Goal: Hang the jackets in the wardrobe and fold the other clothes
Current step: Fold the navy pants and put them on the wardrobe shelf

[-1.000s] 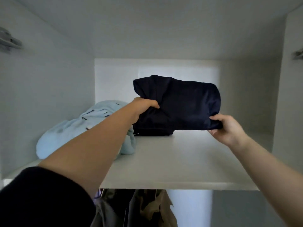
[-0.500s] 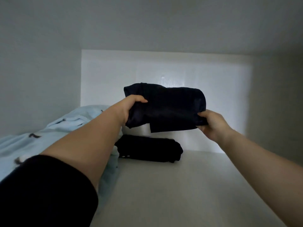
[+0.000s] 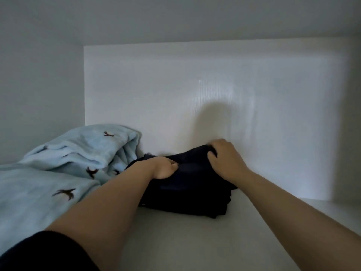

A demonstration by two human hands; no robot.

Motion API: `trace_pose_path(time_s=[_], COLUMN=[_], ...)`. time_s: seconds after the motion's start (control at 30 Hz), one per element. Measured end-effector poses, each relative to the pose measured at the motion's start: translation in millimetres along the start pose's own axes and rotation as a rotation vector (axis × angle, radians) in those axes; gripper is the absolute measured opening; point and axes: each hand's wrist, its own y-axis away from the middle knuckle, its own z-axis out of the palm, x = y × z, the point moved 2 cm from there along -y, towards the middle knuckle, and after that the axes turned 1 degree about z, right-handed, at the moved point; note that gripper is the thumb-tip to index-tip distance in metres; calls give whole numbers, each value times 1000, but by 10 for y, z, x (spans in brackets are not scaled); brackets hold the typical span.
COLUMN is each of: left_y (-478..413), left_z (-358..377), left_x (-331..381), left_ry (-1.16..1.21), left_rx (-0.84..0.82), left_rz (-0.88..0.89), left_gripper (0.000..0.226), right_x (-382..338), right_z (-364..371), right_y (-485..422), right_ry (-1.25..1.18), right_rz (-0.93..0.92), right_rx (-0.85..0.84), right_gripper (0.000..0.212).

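Observation:
A folded dark navy garment [image 3: 192,179] lies on top of another folded dark piece [image 3: 195,204] on the white wardrobe shelf [image 3: 195,243], close to the back wall. My left hand [image 3: 165,168] grips the garment's left edge with curled fingers. My right hand [image 3: 224,159] holds its far right corner, fingers bent over the cloth. Where one dark piece ends and the other begins is hard to tell in the dim light.
A light blue fleece blanket with small dark bird prints [image 3: 64,167] is heaped on the shelf's left side, touching the dark pile. The white back panel [image 3: 214,106] stands right behind the pile. The right part of the shelf is bare.
Both hands have lowered the navy garment from mid-air onto the dark folded piece on the shelf. The view has moved closer in.

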Motion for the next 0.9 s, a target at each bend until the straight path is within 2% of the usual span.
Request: trace_pose_path(time_s=[0.07,0.17,0.27,0.3,0.37,0.4,0.43,0.47,0.53,0.57,0.73,0.8,0.9], left_y=[-31,-99,-173,-187,-202,-190,-174,-163,-154,-148,-27,109,469], left_z=[-23,-44,-97,-99,-73,-53,-21,11,58,70,115,123,44], left_x=[-74,-185,-184,-166,-146,-146,-159,-170,-184,-176,-92,-33,69], left_ry=[51,84,37,34,41,52,61,64,44,23,-163,-163,-103], left_rx=[-20,-28,-57,-58,-13,24,59,82,79,80,345,324,298], left_rz=[-10,-37,-37,-33,-14,-4,4,15,29,29,-136,-128,7], left_gripper=[44,39,46,45,43,41,40,39,40,40,39,44,38], right_x=[34,90,99,73,-29,-91,-129,-144,-92,-51,-10,-77,-300], right_z=[204,266,175,150,152,186,244,314,468,511,589,504,206], right_y=[-14,-75,-142,-148,-160,-157,-146,-125,-76,-73,-89,-41,81], right_ry=[155,124,121,243,489,476,397,251,7,-45,92,246,410], right_rz=[-31,123,225,202,48,-39,-75,-46,88,125,137,118,13], right_rx=[-149,-380,-469,-452,-255,-179,-216,-325,-550,-582,-460,-420,-432], right_gripper=[33,41,43,40,32,31,34,38,44,45,42,46,47])
